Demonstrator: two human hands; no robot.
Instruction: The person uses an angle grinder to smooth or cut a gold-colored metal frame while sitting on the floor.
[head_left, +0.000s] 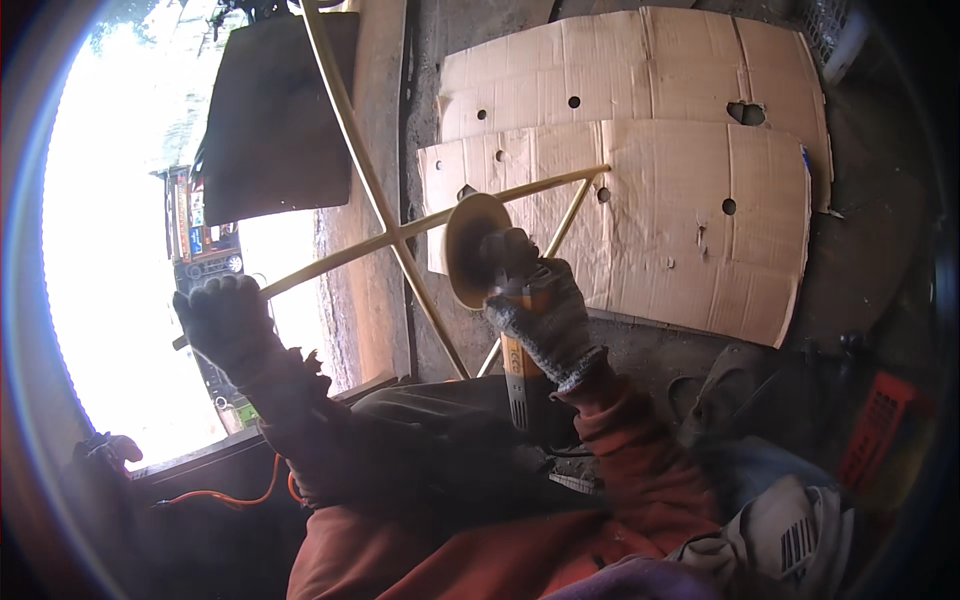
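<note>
My left hand [232, 322], in a grey knit glove, is closed round one end of a brass-coloured metal frame [345, 257] made of crossed thin bars. In my gloved right hand [548, 322] is a yellow and black angle grinder [517, 375], gripped near its head. A round tan disc [466, 250] on the grinder faces left and overlaps one of the bars just right of the crossing. The disc's surface looks blurred; whether it touches the bar I cannot tell.
Flattened cardboard sheets [690, 240] with holes lie on the floor ahead and to the right. A dark panel [280, 120] stands at the upper left beside a bright opening. An orange cord [235, 499] runs at the lower left. At right lies a red object [875, 428].
</note>
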